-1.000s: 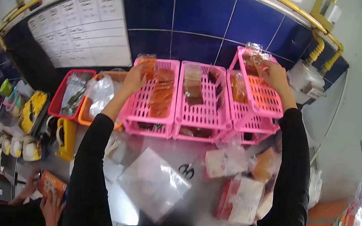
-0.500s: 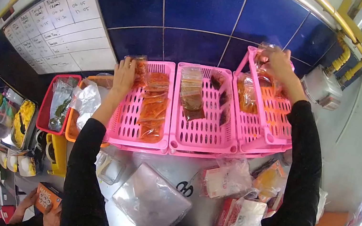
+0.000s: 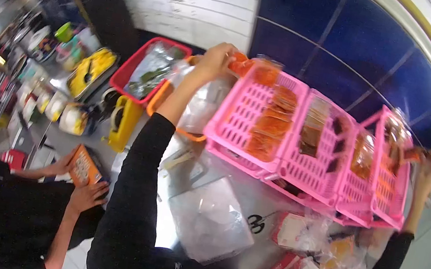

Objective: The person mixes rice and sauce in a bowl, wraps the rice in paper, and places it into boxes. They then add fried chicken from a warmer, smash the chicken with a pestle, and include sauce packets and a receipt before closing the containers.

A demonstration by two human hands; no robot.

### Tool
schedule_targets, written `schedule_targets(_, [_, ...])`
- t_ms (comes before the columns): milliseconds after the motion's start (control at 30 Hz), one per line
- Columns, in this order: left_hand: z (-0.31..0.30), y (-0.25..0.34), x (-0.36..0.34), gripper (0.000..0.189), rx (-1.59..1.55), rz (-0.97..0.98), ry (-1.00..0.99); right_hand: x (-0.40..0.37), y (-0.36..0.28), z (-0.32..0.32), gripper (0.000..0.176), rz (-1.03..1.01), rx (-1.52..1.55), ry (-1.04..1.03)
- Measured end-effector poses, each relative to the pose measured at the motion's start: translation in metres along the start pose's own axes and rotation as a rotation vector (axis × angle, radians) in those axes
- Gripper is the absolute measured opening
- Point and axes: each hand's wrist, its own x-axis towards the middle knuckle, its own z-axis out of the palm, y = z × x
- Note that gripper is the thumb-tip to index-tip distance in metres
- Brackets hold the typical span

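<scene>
My left hand [image 3: 218, 61] is closed on an orange sachet [image 3: 241, 65] at the back left corner of the left pink basket [image 3: 245, 94]. A row of orange sachets [image 3: 272, 124] lies inside that basket. Beyond the right edge of the tilted pink basket [image 3: 384, 190], my right hand [image 3: 428, 172] pinches a small dark reddish packet [image 3: 415, 154]; blur hides its details. More clear packets [image 3: 396, 132] sit at the back of this tilted basket. The middle pink basket [image 3: 312, 172] holds brown sachets [image 3: 313, 128] and dark ones along its right side.
Left of the pink baskets stand an orange basket [image 3: 159, 102] and a red tray [image 3: 116, 80] of bagged leaves. Plastic bags [image 3: 212, 220], scissors [image 3: 256, 223] and red-and-white packs [image 3: 290, 231] lie in front. At left, another person's hands [image 3: 86, 195] hold an orange box [image 3: 86, 166].
The view has turned left, so the baskets appear farther right. My right hand has moved from above the tilted basket to its right side. More of the other person shows.
</scene>
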Motion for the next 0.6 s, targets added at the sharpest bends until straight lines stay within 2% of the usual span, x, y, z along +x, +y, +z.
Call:
schedule_targets(33, [-0.032,-0.006,-0.008,0.015,0.031,-0.058,0.000,-0.006,0.011,-0.002,0.018,0.023,0.108,0.017])
schedule_targets(67, [-0.067,-0.015,-0.018,0.016,0.175,-0.090,-0.059,-0.013,0.026,-0.005,0.022,-0.009,0.075,0.043])
schedule_targets(100, [-0.096,-0.032,-0.032,0.016,0.054,-0.261,-0.110,-0.020,0.040,-0.007,0.026,-0.040,0.039,0.071])
schedule_targets(133, [-0.126,-0.057,-0.047,0.013,0.080,-0.231,-0.157,-0.029,0.048,-0.009,0.030,0.128,0.031,0.069])
schedule_targets(167, [-0.153,-0.070,-0.061,0.012,0.304,-0.232,-0.178,-0.036,0.058,-0.010,0.034,0.207,0.044,0.074])
schedule_targets(200, [-0.173,-0.095,-0.074,0.011,0.524,-0.369,-0.306,-0.043,0.068,-0.011,0.037,0.286,0.058,0.079])
schedule_targets(300, [-0.184,-0.117,-0.107,0.014,1.111,-0.392,-0.666,-0.053,0.083,-0.018,0.043,0.295,0.080,0.033])
schedule_targets(400, [-0.156,-0.183,-0.138,0.018,1.157,-0.340,-0.863,-0.062,0.121,-0.019,0.044,0.397,0.193,-0.109])
schedule_targets(433, [-0.152,-0.194,-0.141,0.019,1.069,-0.351,-0.863,-0.063,0.135,-0.017,0.043,0.331,0.131,-0.099])
schedule_targets(500, [-0.137,-0.196,-0.140,0.020,0.877,-0.368,-0.860,-0.057,0.135,-0.015,0.042,0.203,0.002,-0.069])
schedule_targets(567, [-0.125,-0.202,-0.143,0.017,0.794,-0.491,-0.711,-0.057,0.127,-0.020,0.041,0.121,-0.120,-0.011])
schedule_targets(600, [-0.123,-0.211,-0.145,0.016,0.748,-0.520,-0.654,-0.055,0.118,-0.027,0.042,0.137,-0.106,-0.076])
